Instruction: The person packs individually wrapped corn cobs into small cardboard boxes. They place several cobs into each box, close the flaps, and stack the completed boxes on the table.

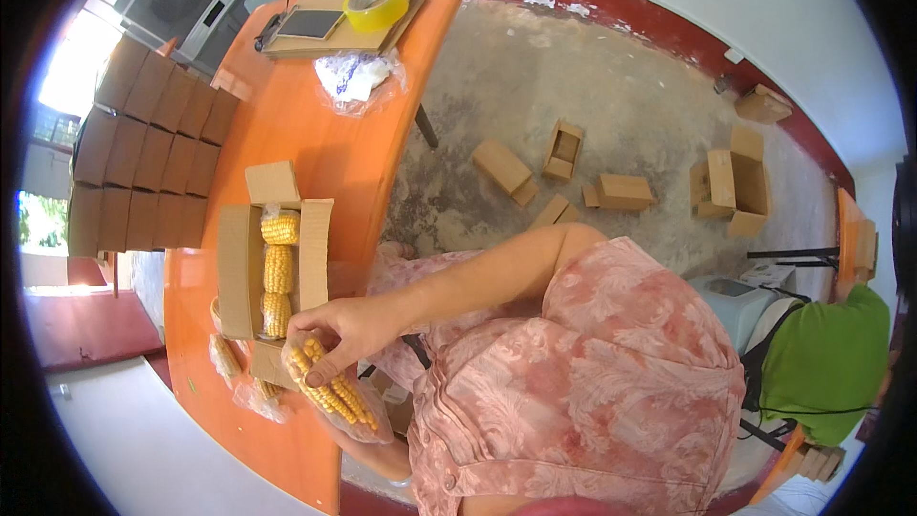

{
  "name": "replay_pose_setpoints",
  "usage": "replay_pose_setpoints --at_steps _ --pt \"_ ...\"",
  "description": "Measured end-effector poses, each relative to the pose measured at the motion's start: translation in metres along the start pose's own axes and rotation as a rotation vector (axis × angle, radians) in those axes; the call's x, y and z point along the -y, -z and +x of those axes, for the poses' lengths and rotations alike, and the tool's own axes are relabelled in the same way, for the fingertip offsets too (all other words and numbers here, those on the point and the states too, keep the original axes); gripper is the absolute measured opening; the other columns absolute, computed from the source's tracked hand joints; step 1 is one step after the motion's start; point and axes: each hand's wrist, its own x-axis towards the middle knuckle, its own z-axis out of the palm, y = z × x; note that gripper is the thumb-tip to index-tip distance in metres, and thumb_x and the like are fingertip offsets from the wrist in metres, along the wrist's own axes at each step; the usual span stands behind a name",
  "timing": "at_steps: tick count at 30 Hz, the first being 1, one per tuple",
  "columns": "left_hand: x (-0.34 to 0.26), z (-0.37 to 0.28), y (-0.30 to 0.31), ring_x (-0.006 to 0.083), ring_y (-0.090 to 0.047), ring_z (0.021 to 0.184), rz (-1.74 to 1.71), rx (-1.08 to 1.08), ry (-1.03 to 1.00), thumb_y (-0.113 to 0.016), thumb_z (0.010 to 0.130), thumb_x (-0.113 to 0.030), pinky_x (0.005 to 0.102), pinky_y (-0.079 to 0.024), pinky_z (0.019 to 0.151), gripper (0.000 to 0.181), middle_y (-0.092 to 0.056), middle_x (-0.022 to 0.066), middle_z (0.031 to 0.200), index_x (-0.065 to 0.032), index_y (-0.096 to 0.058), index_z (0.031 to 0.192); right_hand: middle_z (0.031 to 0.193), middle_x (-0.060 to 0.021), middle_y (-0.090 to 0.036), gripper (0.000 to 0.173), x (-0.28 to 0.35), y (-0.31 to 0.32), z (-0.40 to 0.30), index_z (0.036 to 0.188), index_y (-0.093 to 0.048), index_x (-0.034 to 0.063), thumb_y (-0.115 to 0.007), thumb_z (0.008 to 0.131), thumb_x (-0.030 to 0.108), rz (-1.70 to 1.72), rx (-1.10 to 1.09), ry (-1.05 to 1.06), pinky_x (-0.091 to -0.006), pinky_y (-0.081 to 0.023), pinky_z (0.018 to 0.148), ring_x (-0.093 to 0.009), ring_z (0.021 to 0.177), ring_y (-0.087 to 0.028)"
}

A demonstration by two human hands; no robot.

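Note:
My right hand (351,340) grips a bag of corn cobs (333,390), its thumb on top of the clear plastic and the yellow kernels. Below it, my left forearm and wrist (372,455) reach in under the bag; the left hand itself is hidden behind the bag. Just beyond my right hand an open cardboard box (240,276) stands on the orange table (329,165) with its flaps spread. In it lies a row of three bagged corn pieces (278,269). More wrapped corn (226,358) lies on the table beside the box, partly covered by its flap.
Stacked cardboard boxes (154,147) stand at the table's far side. Yellow tape (376,3), flat cardboard (315,46) and a crumpled plastic bag (358,79) lie toward one end. Open small boxes (505,168) are strewn on the floor. A person in green (824,365) is behind me.

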Motion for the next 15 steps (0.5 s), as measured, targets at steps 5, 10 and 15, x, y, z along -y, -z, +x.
replay_pose_setpoints --at_steps 5,10,15 --pt "-0.009 0.019 0.037 0.0265 -0.058 0.113 0.394 0.095 -0.375 -0.041 0.106 -0.035 0.0394 -0.048 0.097 0.047 -0.057 0.0171 0.125 0.0032 -0.055 0.129 0.106 -0.0052 -0.065 0.046 0.005 -0.005 0.0 0.119 -0.053 0.0051 -0.081 0.089 0.026 0.06 0.005 -0.048 -0.0317 -0.061 0.071 -0.015 0.097 -0.066" --pt "-0.001 0.025 0.062 0.0287 -0.053 0.123 0.356 0.015 -0.616 -0.041 0.105 -0.033 0.0439 -0.042 0.108 0.046 -0.056 0.017 0.131 0.0037 -0.055 0.129 0.106 -0.0121 -0.065 0.062 -0.012 0.002 0.007 0.126 -0.051 0.0046 -0.082 0.086 0.04 -0.014 -0.038 0.034 -0.0365 -0.064 0.065 -0.023 0.09 -0.071" --pt "0.003 0.012 0.05 0.0292 -0.051 0.13 0.512 0.077 -0.721 -0.048 0.104 -0.04 0.0446 -0.041 0.11 0.054 -0.055 0.0166 0.137 0.0042 -0.053 0.135 0.11 -0.0075 -0.066 0.051 0.001 -0.003 0.002 0.124 -0.052 0.0053 -0.081 0.088 0.026 0.042 -0.076 -0.039 -0.0351 -0.062 0.075 -0.02 0.1 -0.068"
